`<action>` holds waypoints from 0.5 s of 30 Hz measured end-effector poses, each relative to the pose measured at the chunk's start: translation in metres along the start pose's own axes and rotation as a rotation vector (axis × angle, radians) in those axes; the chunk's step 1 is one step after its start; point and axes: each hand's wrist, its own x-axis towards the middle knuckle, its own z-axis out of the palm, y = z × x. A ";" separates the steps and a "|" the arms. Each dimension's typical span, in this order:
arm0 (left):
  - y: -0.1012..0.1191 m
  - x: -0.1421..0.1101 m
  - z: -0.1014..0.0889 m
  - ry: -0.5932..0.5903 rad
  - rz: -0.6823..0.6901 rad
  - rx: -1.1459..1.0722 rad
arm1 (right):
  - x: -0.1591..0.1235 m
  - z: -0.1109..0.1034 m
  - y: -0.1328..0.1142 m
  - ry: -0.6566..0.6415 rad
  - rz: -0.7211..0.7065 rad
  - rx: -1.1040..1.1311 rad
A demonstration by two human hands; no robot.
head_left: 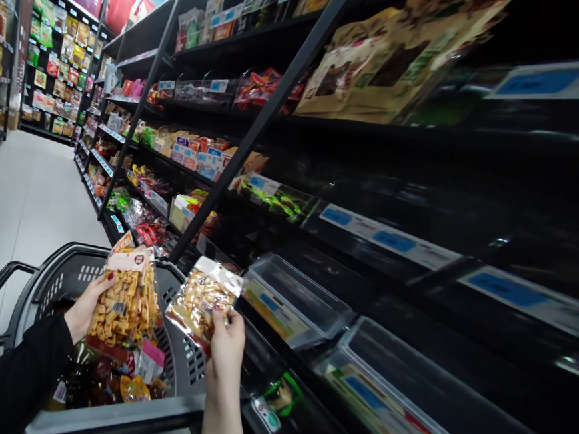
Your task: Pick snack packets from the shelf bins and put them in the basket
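The floor (46,184) shows at left, a red bag (122,3) at upper left, brown pouches (392,64) at upper right, clear bins (298,298) at lower right.

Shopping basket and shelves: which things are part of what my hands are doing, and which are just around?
In use:
left hand, holding bagged snack strips
right hand, holding white-topped snack packet
grey basket, beneath

Just around:
kraft pouches
clear plastic bins
shelf price labels
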 end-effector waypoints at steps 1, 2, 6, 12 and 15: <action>0.000 -0.002 0.001 -0.025 -0.020 -0.030 | 0.000 0.001 0.004 -0.039 0.043 0.012; 0.000 -0.003 0.003 -0.048 -0.038 -0.054 | -0.002 0.003 0.008 -0.081 0.086 0.025; -0.002 -0.006 0.003 -0.069 -0.072 -0.067 | -0.027 0.023 0.012 -0.269 0.138 0.055; -0.005 -0.001 -0.006 -0.025 -0.091 -0.034 | -0.041 0.052 0.022 -0.427 0.032 -0.002; -0.003 0.001 -0.006 -0.004 -0.101 -0.030 | -0.036 0.058 0.025 -0.489 0.019 -0.020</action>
